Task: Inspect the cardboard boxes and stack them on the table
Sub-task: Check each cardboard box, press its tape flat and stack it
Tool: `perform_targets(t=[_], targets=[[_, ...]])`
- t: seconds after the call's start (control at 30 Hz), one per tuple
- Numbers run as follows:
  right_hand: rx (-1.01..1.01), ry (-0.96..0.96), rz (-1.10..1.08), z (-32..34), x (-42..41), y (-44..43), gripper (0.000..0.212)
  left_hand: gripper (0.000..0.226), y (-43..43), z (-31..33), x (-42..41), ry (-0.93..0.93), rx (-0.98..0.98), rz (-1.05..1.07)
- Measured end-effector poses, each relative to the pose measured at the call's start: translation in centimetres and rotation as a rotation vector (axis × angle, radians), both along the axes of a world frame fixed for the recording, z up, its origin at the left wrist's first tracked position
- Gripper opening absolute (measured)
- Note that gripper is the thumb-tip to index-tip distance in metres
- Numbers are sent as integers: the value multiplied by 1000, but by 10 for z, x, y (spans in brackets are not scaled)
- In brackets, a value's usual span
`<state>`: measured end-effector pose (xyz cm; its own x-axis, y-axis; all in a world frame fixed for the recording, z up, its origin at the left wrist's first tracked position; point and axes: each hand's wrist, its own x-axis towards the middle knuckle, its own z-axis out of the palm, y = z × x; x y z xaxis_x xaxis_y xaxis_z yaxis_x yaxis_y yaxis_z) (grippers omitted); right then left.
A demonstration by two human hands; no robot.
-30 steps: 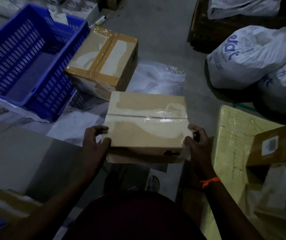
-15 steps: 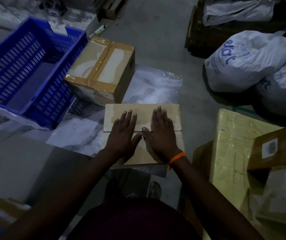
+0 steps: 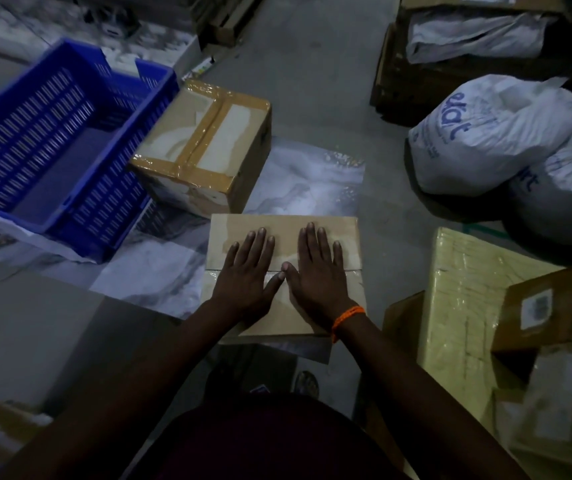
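Your left hand (image 3: 247, 273) and right hand (image 3: 316, 271) lie flat on the box (image 3: 282, 230) at lower centre of the frame, fingers straight and thumbs touching. You are likely pressing its seam to test it. The second box (image 3: 205, 147), just above, could serve as the stack's base.

Cardboard, tape and plastic
The near box (image 3: 284, 233) is matt brown cardboard; the far box (image 3: 205, 147) wears glossy brown tape; left crate (image 3: 111, 199), blue plastic; right sack (image 3: 492, 143), crinkled white plastic.
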<state>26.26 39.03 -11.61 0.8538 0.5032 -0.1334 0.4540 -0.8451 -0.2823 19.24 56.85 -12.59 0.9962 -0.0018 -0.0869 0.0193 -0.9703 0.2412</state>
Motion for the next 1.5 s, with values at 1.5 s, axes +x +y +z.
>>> perform_targets(t=[1.5], targets=[[1035,993,-1149,34,-95,-100,41,106,-36,52,132,263,41,-231]])
